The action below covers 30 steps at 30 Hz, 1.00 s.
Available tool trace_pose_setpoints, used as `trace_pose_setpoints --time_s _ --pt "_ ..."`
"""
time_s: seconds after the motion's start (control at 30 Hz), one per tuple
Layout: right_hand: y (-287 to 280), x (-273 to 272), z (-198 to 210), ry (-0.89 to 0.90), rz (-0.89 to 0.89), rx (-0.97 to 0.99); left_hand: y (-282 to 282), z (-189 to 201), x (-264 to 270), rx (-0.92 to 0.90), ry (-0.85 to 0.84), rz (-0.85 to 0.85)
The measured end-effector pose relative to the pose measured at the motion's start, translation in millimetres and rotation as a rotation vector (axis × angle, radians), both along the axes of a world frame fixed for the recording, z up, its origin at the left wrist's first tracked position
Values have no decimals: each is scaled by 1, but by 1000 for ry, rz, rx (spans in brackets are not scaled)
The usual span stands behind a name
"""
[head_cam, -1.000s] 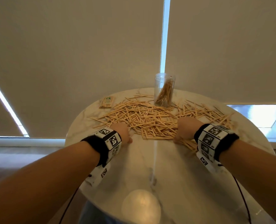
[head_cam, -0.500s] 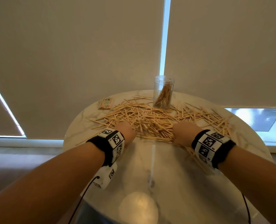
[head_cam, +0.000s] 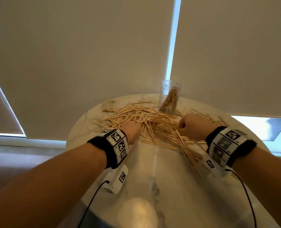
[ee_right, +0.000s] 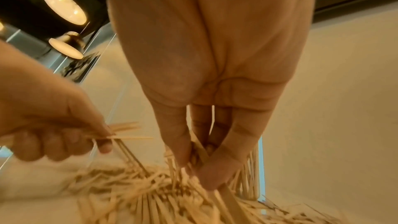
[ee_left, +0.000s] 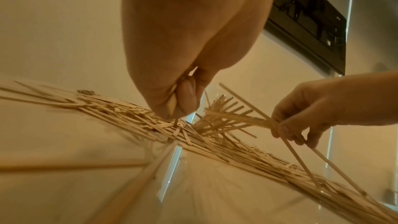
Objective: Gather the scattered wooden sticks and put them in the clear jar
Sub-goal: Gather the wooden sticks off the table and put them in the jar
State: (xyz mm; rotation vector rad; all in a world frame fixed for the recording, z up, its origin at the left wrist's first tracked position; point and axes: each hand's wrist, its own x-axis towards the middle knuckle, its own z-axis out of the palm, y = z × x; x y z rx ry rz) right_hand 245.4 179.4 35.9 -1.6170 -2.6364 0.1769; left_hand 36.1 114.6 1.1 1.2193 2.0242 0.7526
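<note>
1. Head view: the wooden sticks (head_cam: 154,127) lie in a wide tangled heap across the far half of the round tabletop (head_cam: 169,186), too many to count; a further bunch already stands inside the clear jar (head_cam: 169,97), which is upright at the back edge, touching the heap.
2. The right hand (head_cam: 194,125) has its grip clenched round a bundle of sticks, which fan out past the fingers (ee_left: 288,125) in the left wrist view.
3. The left hand (head_cam: 131,130) also grasps sticks: the right wrist view shows its fingers (ee_right: 53,140) curled round a small bunch, low on the heap.
4. To do this well, I would square each bundle so its sticks run parallel, tap the ends level on the tabletop, then lower them end-first into the jar; crossed sticks will likely catch on the rim.
5. A steadying hand on the jar seems wise, since it looks light.
6. Count: one jar, two hands, one small packet (head_cam: 109,106) at the left rear, apart from the heap.
</note>
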Motion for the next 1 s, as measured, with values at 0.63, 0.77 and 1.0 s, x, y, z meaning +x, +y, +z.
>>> trace_pose_setpoints --time_s 0.63,0.77,1.0 --pt "-20 -41 9 547 191 -243 17 16 33 425 -420 -13" --pt "-21 -47 0 524 177 -242 25 11 27 451 -412 39" --pt "-17 -37 1 660 98 -162 17 17 10 535 -631 112"
